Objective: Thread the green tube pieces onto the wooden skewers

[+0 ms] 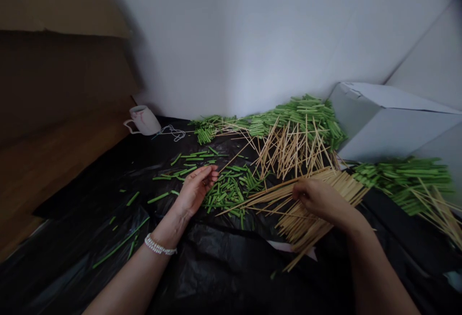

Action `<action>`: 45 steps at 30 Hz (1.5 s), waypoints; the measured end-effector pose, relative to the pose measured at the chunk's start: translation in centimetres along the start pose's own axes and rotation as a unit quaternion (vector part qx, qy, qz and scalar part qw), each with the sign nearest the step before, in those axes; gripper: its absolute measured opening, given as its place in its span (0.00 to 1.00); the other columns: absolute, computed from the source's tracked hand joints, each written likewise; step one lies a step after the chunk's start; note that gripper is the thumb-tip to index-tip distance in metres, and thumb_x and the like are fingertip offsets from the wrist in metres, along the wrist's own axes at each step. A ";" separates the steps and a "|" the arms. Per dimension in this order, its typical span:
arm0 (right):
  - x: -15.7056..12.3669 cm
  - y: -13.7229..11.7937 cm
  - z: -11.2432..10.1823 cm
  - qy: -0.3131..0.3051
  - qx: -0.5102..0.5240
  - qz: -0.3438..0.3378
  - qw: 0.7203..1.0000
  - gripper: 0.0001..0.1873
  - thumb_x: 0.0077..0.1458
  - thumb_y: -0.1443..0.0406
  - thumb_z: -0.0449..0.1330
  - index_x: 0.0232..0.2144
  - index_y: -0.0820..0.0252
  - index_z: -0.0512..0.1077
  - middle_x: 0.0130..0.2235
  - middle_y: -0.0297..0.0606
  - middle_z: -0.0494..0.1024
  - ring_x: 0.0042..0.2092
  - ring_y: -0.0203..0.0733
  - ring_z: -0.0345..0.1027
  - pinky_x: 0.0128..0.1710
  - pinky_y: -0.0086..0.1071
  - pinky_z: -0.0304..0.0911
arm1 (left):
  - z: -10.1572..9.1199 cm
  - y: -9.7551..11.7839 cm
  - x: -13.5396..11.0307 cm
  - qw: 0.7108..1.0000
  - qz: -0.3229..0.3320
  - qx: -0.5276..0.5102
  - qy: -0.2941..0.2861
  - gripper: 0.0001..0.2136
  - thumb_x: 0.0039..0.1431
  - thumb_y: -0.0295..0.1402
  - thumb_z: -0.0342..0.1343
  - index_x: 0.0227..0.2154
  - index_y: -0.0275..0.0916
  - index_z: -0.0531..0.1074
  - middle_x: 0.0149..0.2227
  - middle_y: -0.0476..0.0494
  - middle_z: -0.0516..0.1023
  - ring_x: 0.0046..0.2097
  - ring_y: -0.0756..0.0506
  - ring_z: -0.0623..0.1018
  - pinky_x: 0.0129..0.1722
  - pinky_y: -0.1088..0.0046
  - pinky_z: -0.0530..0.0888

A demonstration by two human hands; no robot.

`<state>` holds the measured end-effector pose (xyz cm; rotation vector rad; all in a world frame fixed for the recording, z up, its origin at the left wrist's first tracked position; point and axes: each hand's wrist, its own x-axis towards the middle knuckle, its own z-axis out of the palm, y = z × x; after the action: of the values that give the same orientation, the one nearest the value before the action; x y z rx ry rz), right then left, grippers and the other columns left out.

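My left hand, with a beaded bracelet at its wrist, is closed in a pinch. A thin bamboo skewer slants up and right from its fingertips. Below and beside those fingers lies a loose heap of short cut green stems. My right hand is over a thick pile of bare bamboo skewers, its fingers curled together. What they grip, if anything, is hidden. Behind both hands, a large stack of green stem pieces threaded on skewers rests against the white wall, bare stick ends toward me.
Black plastic sheeting covers the work surface. A white mug and a tangle of pale string are at the back left. More threaded green stems lie at the right, near a white box. Brown cardboard stands left.
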<state>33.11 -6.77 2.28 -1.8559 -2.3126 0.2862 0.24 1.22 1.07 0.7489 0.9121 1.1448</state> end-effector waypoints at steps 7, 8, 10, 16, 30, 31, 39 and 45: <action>0.5 -1.2 1.5 -0.023 -0.120 0.033 0.992 0.11 0.50 0.72 0.52 0.25 0.57 0.73 0.32 0.39 0.77 0.33 0.40 0.70 0.29 0.31 0.54 | -0.1 -0.1 0.1 1.000 -0.001 -0.003 0.001 0.13 0.43 0.35 0.69 0.32 0.33 0.80 0.28 0.46 0.79 0.29 0.54 0.75 0.29 0.82 0.71; 0.5 -1.5 1.6 -0.027 -0.137 0.033 0.990 0.10 0.51 0.71 0.52 0.26 0.58 0.73 0.32 0.40 0.77 0.33 0.41 0.70 0.29 0.31 0.53 | -0.1 -0.1 0.1 1.000 -0.002 -0.004 0.002 0.14 0.43 0.35 0.70 0.32 0.33 0.80 0.28 0.46 0.79 0.29 0.54 0.75 0.29 0.82 0.71; 0.6 -2.3 1.8 -0.031 -0.166 0.031 0.985 0.09 0.52 0.72 0.53 0.27 0.59 0.73 0.34 0.42 0.77 0.35 0.42 0.70 0.30 0.32 0.54 | -0.2 -0.1 0.1 1.000 -0.003 -0.003 0.002 0.14 0.43 0.35 0.70 0.32 0.33 0.80 0.28 0.46 0.79 0.29 0.54 0.75 0.29 0.82 0.71; 0.5 -4.7 2.1 -0.034 -0.213 0.008 0.976 0.12 0.54 0.76 0.51 0.32 0.62 0.73 0.36 0.45 0.76 0.39 0.45 0.70 0.34 0.34 0.55 | -0.2 -0.2 0.1 1.000 -0.001 0.001 -0.002 0.14 0.43 0.36 0.69 0.32 0.33 0.80 0.28 0.46 0.79 0.29 0.54 0.75 0.29 0.82 0.71; 0.7 -4.8 2.1 0.013 -0.156 -0.042 0.987 0.10 0.57 0.74 0.50 0.31 0.59 0.69 0.32 0.37 0.73 0.33 0.37 0.64 0.31 0.32 0.48 | -0.2 -0.2 0.0 1.000 -0.002 -0.004 -0.008 0.13 0.44 0.35 0.69 0.32 0.33 0.80 0.29 0.46 0.79 0.30 0.54 0.75 0.29 0.83 0.71; 0.8 -5.0 2.2 0.017 -0.157 -0.042 0.987 0.10 0.57 0.74 0.49 0.31 0.59 0.69 0.32 0.37 0.72 0.33 0.37 0.64 0.31 0.32 0.48 | -0.3 -0.3 0.0 1.000 -0.001 -0.005 -0.010 0.13 0.44 0.35 0.69 0.32 0.33 0.80 0.29 0.46 0.79 0.30 0.54 0.75 0.29 0.83 0.71; 0.7 -5.2 2.5 -0.004 -0.168 -0.027 0.985 0.12 0.52 0.77 0.51 0.33 0.60 0.69 0.35 0.38 0.71 0.34 0.37 0.64 0.32 0.32 0.50 | -0.3 -0.3 0.1 1.000 -0.004 -0.004 -0.008 0.13 0.44 0.35 0.69 0.32 0.33 0.80 0.29 0.46 0.79 0.29 0.54 0.75 0.29 0.83 0.70; 0.7 -5.2 2.9 -0.006 -0.179 -0.038 0.983 0.13 0.52 0.77 0.50 0.35 0.60 0.68 0.35 0.39 0.71 0.36 0.39 0.66 0.32 0.32 0.51 | -0.2 -0.3 0.0 1.000 -0.007 0.000 -0.003 0.13 0.43 0.35 0.69 0.32 0.33 0.80 0.28 0.46 0.79 0.29 0.54 0.75 0.29 0.82 0.70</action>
<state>27.28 -7.34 0.76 -1.9104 -2.5723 -0.1406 0.15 1.19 0.73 0.7448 0.9111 1.1291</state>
